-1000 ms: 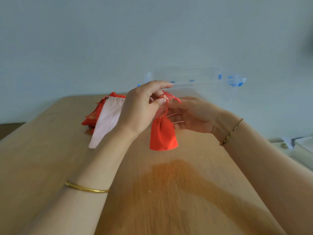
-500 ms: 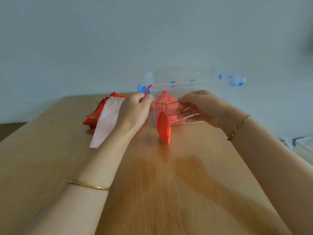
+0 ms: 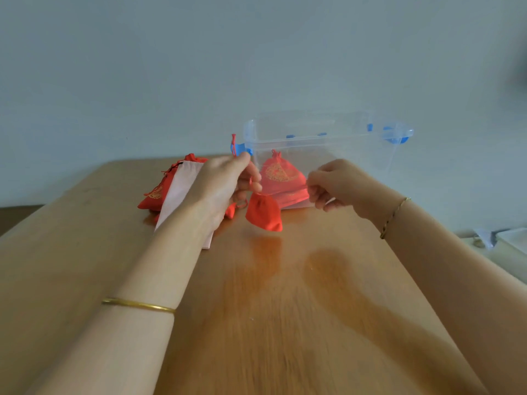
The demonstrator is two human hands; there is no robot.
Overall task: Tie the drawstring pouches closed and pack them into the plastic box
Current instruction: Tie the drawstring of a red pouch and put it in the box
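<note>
A small plain red pouch (image 3: 263, 213) hangs just above the wooden table (image 3: 285, 309), its neck gathered tight. My left hand (image 3: 225, 183) pinches its red drawstring (image 3: 233, 145), and one end sticks up above my fingers. My right hand (image 3: 333, 182) is off to the pouch's right with fingers curled in a pinch; the cord running to it is barely visible. Behind both hands stands the clear plastic box (image 3: 313, 135) with blue latches, open on top. A tied red pouch with gold print (image 3: 281, 175) lies inside it.
To the left of my left hand lie a pale pink pouch (image 3: 182, 189) and several red gold-printed pouches (image 3: 155, 195) in a heap. White objects (image 3: 510, 240) sit beyond the table's right edge. A plain wall rises behind the box.
My hands have drawn apart, the right one moving right. The red pouch has turned from edge-on to face me and hangs closer to my left hand.
</note>
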